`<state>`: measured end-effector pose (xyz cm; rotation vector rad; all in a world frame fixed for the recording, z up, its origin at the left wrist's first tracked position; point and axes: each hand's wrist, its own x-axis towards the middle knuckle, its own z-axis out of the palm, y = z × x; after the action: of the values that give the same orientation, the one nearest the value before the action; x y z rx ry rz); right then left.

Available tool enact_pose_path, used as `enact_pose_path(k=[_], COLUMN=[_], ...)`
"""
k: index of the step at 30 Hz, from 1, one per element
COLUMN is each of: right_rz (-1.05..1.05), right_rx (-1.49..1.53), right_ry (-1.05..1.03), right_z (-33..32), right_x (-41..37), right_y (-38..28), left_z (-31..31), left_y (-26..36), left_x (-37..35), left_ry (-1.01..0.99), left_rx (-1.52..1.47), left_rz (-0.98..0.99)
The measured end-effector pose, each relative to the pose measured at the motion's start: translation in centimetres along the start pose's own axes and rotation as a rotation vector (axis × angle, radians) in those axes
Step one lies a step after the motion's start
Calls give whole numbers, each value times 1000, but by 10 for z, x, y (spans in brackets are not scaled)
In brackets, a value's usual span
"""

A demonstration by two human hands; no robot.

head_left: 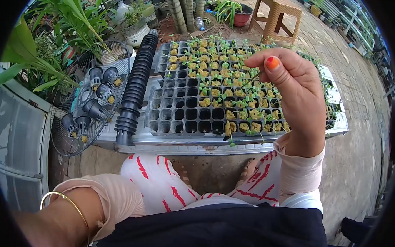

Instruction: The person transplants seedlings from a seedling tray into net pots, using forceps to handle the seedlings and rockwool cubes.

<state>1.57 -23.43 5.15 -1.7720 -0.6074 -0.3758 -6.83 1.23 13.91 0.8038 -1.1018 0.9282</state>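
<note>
My right hand (294,83) is raised over the right part of a black seedling tray (179,116). Its thumb and forefinger pinch a thin dark stick (250,80) that slants down toward the seedlings. Yellowish sponge plugs (204,102) with small green sprouts fill many cells of the tray, while the cells at its left front hold none. One plug (230,128) stands up at the front edge. My left hand (41,229) is at the lower left, below a gold bangle, blurred and cut off by the frame, so its fingers do not show.
Left of the tray lies a stack of black net cups (138,86). A wire basket (60,140) beside it holds several net cups with plugs (95,110). Behind are a woven-pattern stool (277,15), a red pot (242,16) and leafy plants (75,14).
</note>
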Motion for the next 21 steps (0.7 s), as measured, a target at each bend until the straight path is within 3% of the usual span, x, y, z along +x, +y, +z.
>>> enact_pose_path(k=[4,19,21], right_rz=[108,52,106], right_rx=[-31,-257,-324], right_ry=[26,-28,-99], right_z=[4,6,6], right_x=[-4,-12,-12], right_y=[14,21,23], left_z=[3,-15,-44], left_y=[-9,-23,-46], left_x=[-6,-53,-79], left_ry=[-30,-105,-375], left_rx=[40,151,347], left_rz=[-94,-398,-543])
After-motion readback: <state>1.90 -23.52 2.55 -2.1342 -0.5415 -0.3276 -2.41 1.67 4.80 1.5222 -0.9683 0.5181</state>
